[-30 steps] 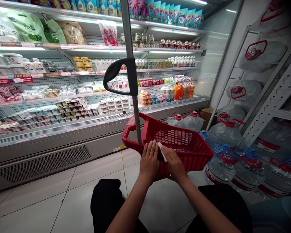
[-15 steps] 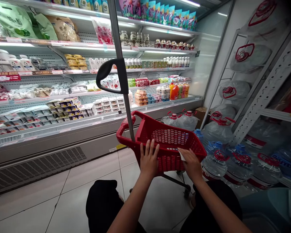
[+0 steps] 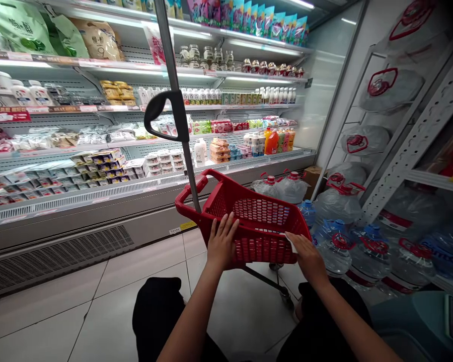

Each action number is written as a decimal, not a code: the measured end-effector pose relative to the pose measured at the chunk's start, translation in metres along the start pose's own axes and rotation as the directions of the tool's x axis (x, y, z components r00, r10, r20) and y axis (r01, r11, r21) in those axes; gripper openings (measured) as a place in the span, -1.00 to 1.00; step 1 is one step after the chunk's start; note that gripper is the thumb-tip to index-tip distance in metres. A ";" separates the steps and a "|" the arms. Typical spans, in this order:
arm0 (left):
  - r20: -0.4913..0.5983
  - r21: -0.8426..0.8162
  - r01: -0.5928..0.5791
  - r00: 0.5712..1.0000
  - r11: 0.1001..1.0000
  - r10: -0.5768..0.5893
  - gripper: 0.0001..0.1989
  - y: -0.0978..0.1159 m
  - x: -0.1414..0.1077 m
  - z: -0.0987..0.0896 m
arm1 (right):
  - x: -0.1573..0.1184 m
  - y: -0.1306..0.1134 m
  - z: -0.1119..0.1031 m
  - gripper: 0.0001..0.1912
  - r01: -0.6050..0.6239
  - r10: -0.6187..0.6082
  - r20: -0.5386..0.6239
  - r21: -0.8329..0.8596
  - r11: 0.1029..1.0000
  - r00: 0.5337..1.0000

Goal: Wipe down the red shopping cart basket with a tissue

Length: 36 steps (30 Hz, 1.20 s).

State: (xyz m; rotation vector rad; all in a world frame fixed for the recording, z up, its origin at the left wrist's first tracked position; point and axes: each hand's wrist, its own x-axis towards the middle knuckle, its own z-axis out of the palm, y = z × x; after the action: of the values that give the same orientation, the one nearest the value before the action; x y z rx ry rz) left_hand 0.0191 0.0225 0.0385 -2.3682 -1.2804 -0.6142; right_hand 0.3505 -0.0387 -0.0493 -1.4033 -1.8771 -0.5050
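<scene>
A small red shopping cart (image 3: 249,206) stands on the tiled floor in front of me, its basket holding nothing that I can make out. A grey pole with a black loop handle (image 3: 181,115) rises from its left end. My left hand (image 3: 222,241) lies on the cart's near side, fingers spread and holding nothing. At the near right rim, my right hand (image 3: 309,259) presses a white cloth or tissue (image 3: 291,242) against the red plastic, with its fingers together over it.
A refrigerated shelf unit (image 3: 136,188) with dairy goods and drinks runs along the back. Large water bottles (image 3: 334,251) stand at the right beside a white metal rack (image 3: 400,166). A grey-green object (image 3: 411,322) sits at the lower right.
The cart and its pole have shifted a little to the left. My left hand has moved left with it, while my right hand has slid right along the rim with the white piece.
</scene>
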 end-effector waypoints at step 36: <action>0.074 -0.109 0.250 0.967 0.962 -0.243 -0.28 0.018 0.007 0.029 | -0.048 -0.093 -0.049 -0.21 0.331 -0.333 0.157 0.037 0.943 0.930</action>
State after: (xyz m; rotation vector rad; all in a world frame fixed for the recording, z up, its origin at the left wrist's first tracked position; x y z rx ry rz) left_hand 0.0434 0.0334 0.0159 -2.3538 -1.6243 -0.7154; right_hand 0.2853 -0.1343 -0.0426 -1.1504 -2.2639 -0.5575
